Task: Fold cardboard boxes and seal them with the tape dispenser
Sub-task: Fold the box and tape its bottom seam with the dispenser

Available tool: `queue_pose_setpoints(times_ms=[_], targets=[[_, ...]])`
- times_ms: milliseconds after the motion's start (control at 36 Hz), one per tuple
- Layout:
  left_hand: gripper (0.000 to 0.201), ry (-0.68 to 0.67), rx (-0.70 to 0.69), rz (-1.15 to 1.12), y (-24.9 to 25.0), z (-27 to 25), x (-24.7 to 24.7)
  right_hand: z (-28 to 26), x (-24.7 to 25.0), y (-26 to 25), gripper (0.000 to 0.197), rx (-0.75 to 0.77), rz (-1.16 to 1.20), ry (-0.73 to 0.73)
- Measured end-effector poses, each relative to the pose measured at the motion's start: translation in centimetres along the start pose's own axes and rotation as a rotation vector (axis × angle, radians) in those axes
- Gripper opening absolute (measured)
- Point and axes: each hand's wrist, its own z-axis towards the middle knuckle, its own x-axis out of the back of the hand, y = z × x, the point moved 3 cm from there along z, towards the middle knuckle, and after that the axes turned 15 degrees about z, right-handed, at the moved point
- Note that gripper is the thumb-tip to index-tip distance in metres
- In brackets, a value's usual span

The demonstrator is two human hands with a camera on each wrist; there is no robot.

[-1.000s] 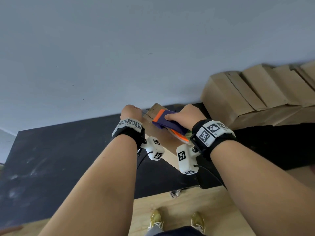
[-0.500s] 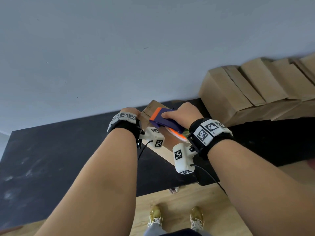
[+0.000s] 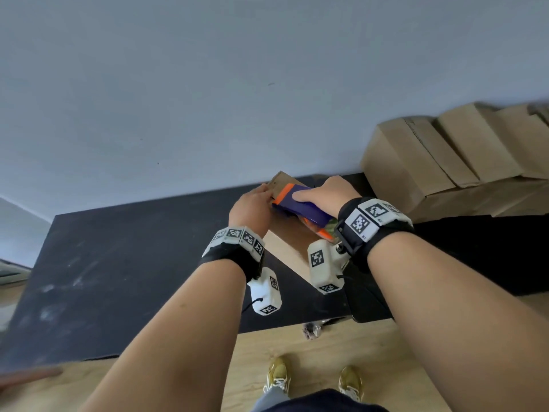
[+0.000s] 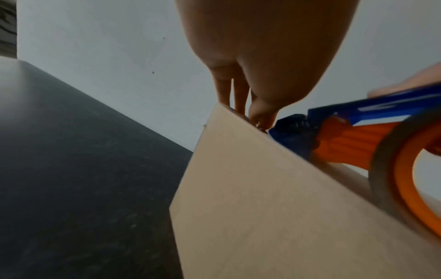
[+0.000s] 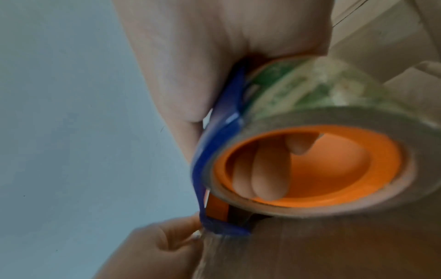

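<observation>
A brown cardboard box (image 3: 289,248) stands on the black table (image 3: 133,263). My right hand (image 3: 332,193) grips a blue and orange tape dispenser (image 3: 300,203) that lies on the box's top near its far end. In the right wrist view its fingers (image 5: 262,169) curl through the orange core of the tape roll (image 5: 322,105). My left hand (image 3: 252,206) is just left of the dispenser's nose. Its fingertips (image 4: 238,107) press down at the top edge of the box (image 4: 274,207), beside the dispenser (image 4: 334,122). A strip of clear tape (image 5: 212,243) runs from the nose onto the box.
A row of folded cardboard boxes (image 3: 445,162) leans at the table's back right, close to my right hand. A grey wall (image 3: 208,99) rises behind the table. The table's left half (image 3: 104,278) is bare. The wooden floor and my shoes (image 3: 279,379) show below.
My left hand has moved from the box's left side up to the dispenser's nose at the far edge. The right hand and dispenser have stayed near the box's far end.
</observation>
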Motion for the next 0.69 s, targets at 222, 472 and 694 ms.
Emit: queue_pose_setpoints(times_ms=[222,472,694], targets=[[0.072,-0.151,0.035,0.160,0.2,-2.5,-0.6,-1.2,0.5,0.0,0.041,-0.006,-0.031,-0.022],[0.077,-0.194,0.089,0.219,0.5,-2.5,-0.5,-3.0,3.2,2.3,0.036,-0.078,-0.024,-0.055],[0.075,-0.187,0.121,0.298,1.8,-3.0,0.3,-4.4,3.8,3.0,0.034,-0.076,-0.018,-0.048]])
